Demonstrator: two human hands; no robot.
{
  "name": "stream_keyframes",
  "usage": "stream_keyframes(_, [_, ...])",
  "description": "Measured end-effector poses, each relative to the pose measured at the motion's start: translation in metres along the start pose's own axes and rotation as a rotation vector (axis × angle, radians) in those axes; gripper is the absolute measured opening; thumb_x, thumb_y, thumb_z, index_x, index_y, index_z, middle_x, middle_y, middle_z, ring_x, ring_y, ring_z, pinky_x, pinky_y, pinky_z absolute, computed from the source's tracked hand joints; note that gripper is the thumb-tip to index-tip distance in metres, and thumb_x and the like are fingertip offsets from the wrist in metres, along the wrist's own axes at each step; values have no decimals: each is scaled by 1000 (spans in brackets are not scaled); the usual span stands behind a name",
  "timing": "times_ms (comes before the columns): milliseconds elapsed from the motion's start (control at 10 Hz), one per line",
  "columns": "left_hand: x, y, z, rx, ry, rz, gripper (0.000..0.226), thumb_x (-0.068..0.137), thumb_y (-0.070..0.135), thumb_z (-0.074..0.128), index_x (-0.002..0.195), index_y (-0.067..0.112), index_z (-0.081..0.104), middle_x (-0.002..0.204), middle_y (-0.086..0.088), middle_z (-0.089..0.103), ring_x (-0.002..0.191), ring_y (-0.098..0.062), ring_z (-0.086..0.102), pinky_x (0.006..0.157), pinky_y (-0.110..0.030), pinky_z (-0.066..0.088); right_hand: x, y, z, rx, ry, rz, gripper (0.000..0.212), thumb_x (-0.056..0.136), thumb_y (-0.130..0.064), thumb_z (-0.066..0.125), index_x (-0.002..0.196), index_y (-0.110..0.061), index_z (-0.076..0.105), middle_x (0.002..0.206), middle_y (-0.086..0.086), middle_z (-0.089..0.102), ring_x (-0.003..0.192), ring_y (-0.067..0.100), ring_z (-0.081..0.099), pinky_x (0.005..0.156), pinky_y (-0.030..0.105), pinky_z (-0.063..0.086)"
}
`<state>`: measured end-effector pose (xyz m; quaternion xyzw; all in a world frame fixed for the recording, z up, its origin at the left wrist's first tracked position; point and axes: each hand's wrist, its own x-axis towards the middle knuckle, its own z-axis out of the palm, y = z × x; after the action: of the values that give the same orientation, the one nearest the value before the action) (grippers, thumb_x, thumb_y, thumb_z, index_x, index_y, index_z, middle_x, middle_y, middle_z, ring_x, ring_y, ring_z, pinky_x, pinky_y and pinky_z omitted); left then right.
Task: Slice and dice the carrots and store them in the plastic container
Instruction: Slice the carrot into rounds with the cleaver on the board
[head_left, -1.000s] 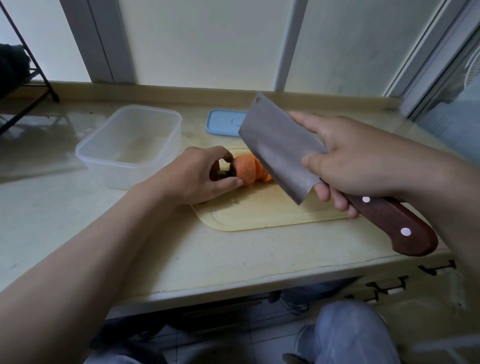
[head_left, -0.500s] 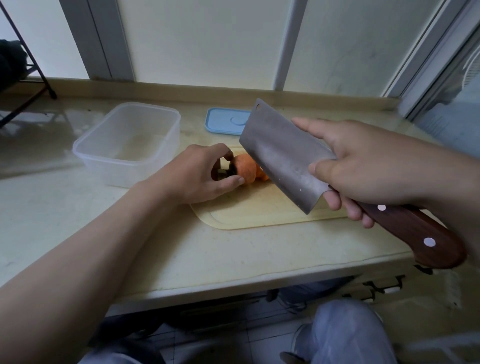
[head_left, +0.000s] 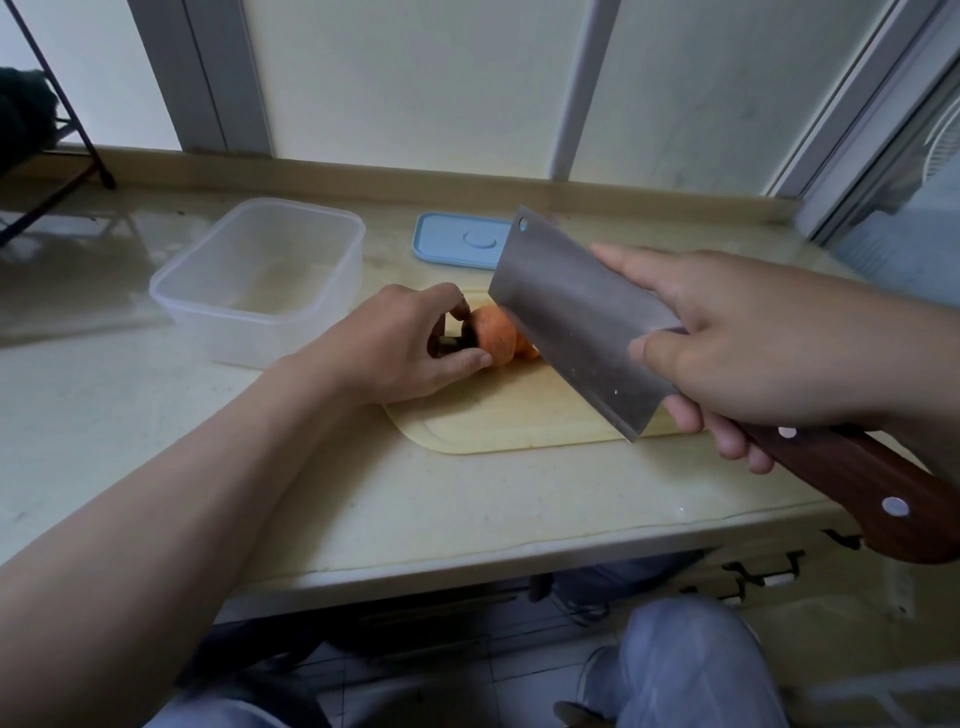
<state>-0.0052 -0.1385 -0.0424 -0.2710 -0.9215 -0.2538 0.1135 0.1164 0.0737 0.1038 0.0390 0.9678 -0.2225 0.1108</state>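
Observation:
An orange carrot (head_left: 496, 335) lies on a pale cutting board (head_left: 519, 421). My left hand (head_left: 400, 345) pinches its dark stem end between thumb and fingers. My right hand (head_left: 753, 343) grips a cleaver (head_left: 576, 317) where the wide steel blade meets the brown wooden handle, forefinger along the blade's side. The blade hangs tilted over the board, just right of the carrot, and hides most of it. A clear plastic container (head_left: 260, 280) stands to the left of the board with nothing in it.
A blue lid (head_left: 457, 240) lies behind the board near the window sill. A black metal rack (head_left: 47, 130) stands at the far left. The counter's front edge (head_left: 467, 561) runs just below the board; my knees show beneath it.
The cleaver has dropped lower and drawn closer to the carrot. My left hand keeps its hold on the carrot's end.

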Motion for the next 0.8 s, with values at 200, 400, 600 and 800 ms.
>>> stream_keyframes(200, [0,5,-1,-68,58,61,50,83,45,74,118,12,63,103,-4,66,90,-20,62,81,-39,54,4,-1,4,-38,6,36,39,111,-25,43,77,-5,41,46,3,62,34,13,56,33,24,46])
stream_keyframes(400, [-1,7,0,-173,113,28,41,78,29,83,113,13,70,103,-1,69,89,-14,68,83,-31,57,6,-1,3,-96,-18,51,41,111,-27,42,76,-4,42,48,5,65,37,17,59,36,26,49])
stream_keyframes(600, [-2,8,-1,-216,113,14,37,79,24,82,114,15,71,103,2,71,90,-7,68,81,-18,55,5,-3,4,-78,-21,49,42,111,-27,44,75,-4,42,46,5,63,38,18,58,37,27,49])
stream_keyframes(800, [-1,7,0,-184,148,7,34,77,26,83,108,14,74,97,-1,72,86,-14,68,82,-36,57,-5,-4,1,-94,-49,34,44,111,-25,43,73,-3,40,43,5,60,34,16,55,34,24,46])
